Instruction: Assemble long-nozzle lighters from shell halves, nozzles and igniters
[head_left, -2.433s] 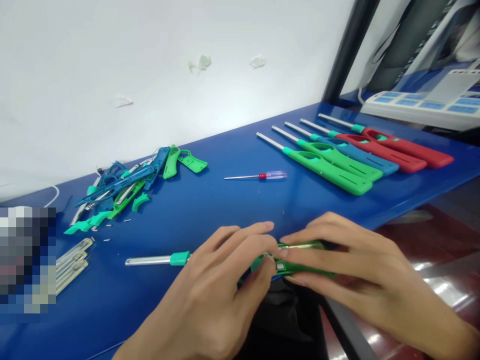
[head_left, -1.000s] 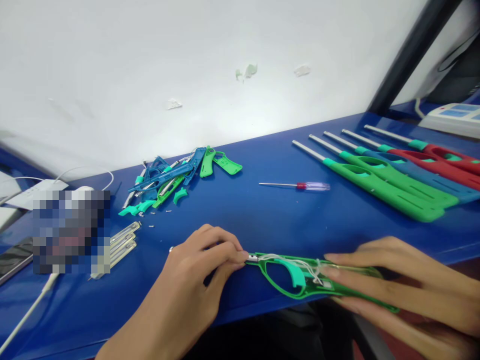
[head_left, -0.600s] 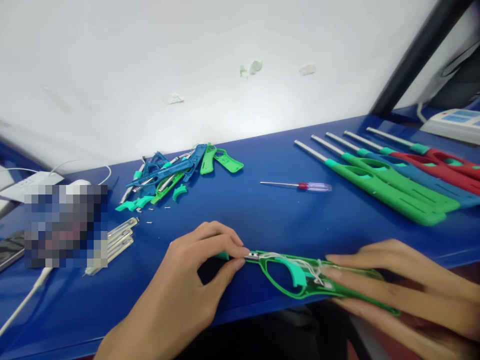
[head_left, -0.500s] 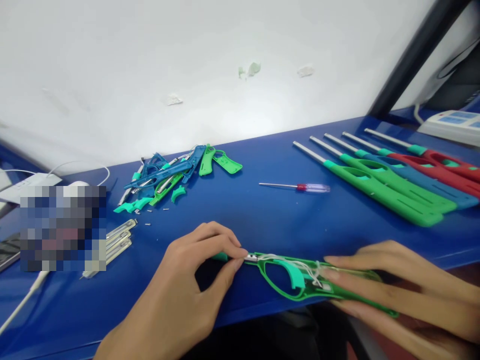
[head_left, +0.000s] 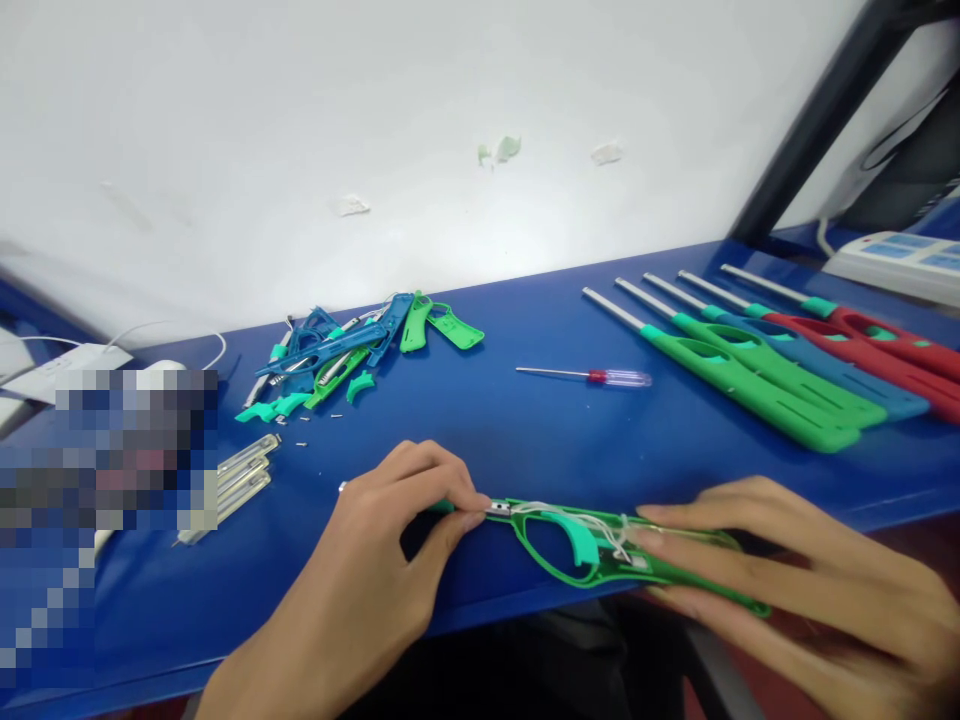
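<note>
Pinching the metal tube (head_left: 499,509) with the left hand (head_left: 367,560) and clasping the open green casing (head_left: 609,573) with the right hand (head_left: 787,565) at the blue table (head_left: 480,420)'s near edge, probably to steady the exposed white wires (head_left: 592,519).

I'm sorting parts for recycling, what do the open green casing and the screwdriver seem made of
Open green casing: probably plastic, satin, thin-walled and evenly colored.
Screwdriver: shaft likely metal, silvery and shiny; handle probably glossy plastic, translucent purple.
</note>
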